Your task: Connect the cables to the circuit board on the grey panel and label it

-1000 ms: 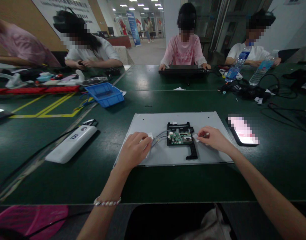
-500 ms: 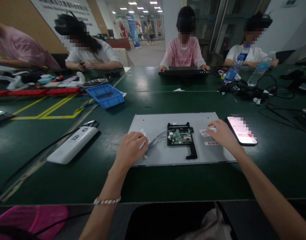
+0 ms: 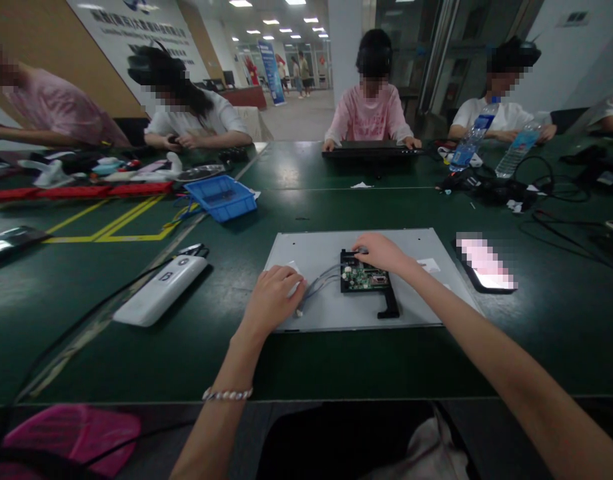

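Observation:
A flat grey panel (image 3: 316,243) lies on the green table. On it sits a black plastic bracket (image 3: 387,305) around a green circuit board (image 3: 363,279). Grey cables (image 3: 320,281) run from the board toward the left. My left hand (image 3: 273,297) rests at the panel's left side by the cable ends, fingers curled over something whitish, mostly hidden. Above the bracket's top edge is my right hand (image 3: 386,252), its fingertips pinched together around a small greyish bit too unclear to name. A white label (image 3: 429,265) shows beyond my right forearm.
A lit phone (image 3: 486,265) lies right of the panel. To the left are a white power bank (image 3: 161,290) with a cable and a blue basket (image 3: 223,199). Water bottles (image 3: 471,143) stand far right. Several people sit across the table.
My right hand has moved left from the labels on the panel's right side to the bracket's top edge. My left hand stays by the cables. The view has shifted slightly.

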Action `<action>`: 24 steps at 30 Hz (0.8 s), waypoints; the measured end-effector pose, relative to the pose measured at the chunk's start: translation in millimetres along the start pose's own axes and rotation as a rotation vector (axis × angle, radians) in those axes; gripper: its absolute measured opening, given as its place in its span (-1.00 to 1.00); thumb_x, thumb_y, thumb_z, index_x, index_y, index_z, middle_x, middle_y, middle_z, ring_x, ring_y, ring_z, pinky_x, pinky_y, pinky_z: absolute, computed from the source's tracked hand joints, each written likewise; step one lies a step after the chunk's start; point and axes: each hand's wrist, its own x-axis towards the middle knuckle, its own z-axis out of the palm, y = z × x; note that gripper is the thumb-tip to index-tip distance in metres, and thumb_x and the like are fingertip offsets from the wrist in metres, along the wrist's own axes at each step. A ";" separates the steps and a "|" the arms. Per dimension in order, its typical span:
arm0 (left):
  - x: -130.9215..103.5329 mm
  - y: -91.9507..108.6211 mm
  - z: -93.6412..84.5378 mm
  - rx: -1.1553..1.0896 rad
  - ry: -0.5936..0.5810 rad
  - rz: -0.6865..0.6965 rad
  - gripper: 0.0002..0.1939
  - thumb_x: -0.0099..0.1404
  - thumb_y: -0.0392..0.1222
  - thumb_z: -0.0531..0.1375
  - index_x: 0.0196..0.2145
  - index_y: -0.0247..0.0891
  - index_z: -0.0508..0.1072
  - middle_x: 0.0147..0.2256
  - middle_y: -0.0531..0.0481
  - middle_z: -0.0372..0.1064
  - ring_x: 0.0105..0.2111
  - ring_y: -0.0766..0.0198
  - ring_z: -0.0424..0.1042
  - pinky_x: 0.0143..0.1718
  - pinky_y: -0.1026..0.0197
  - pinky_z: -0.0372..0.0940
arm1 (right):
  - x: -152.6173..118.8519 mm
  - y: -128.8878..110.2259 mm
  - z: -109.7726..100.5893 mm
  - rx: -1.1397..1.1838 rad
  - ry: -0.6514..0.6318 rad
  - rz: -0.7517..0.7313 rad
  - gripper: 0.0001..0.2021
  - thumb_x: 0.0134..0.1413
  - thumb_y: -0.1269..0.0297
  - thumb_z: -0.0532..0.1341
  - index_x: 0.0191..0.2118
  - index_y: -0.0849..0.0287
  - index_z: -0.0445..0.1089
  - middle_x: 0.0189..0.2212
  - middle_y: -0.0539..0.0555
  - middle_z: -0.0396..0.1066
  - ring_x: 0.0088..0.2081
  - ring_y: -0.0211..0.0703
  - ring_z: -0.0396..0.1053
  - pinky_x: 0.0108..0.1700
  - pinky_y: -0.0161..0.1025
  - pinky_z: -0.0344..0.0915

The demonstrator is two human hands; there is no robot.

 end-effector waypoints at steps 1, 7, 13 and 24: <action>-0.2 0.2 -0.4 0.003 -0.002 0.002 -0.77 0.33 -0.16 0.02 -0.33 -0.21 0.46 -0.29 -0.07 0.39 -0.22 0.15 0.31 -0.20 0.09 0.15 | 2.9 -1.5 3.1 -0.005 0.000 0.021 -0.79 0.10 0.35 0.13 -0.21 0.17 0.49 -0.19 0.13 0.48 -0.11 -0.07 0.38 -0.05 -0.19 0.25; -0.7 1.0 -2.1 -0.002 0.004 0.009 -0.78 0.33 -0.18 0.02 -0.33 -0.20 0.45 -0.29 -0.07 0.39 -0.21 0.15 0.31 -0.21 0.10 0.15 | -5.5 2.4 -5.2 -0.041 0.137 0.113 -0.76 0.14 0.38 0.07 -0.22 0.15 0.50 -0.19 0.11 0.48 -0.11 -0.09 0.38 -0.06 -0.21 0.25; 0.0 0.8 -2.4 0.018 -0.011 0.032 -0.76 0.34 -0.18 0.01 -0.34 -0.22 0.45 -0.30 -0.06 0.39 -0.23 0.16 0.32 -0.22 0.11 0.16 | -51.3 36.1 -27.2 -0.148 0.181 0.194 -0.72 0.15 0.41 0.03 -0.15 0.19 0.47 -0.13 0.16 0.43 -0.10 -0.06 0.36 -0.04 -0.17 0.24; -0.5 -3.6 3.6 0.036 0.016 0.035 -0.76 0.35 -0.19 0.00 -0.32 -0.25 0.45 -0.28 -0.06 0.40 -0.22 0.15 0.32 -0.19 0.08 0.18 | -87.3 62.1 -19.6 -0.015 0.121 0.232 -0.67 0.11 0.40 0.04 -0.03 0.22 0.41 -0.09 0.19 0.40 -0.08 -0.05 0.34 -0.02 -0.13 0.24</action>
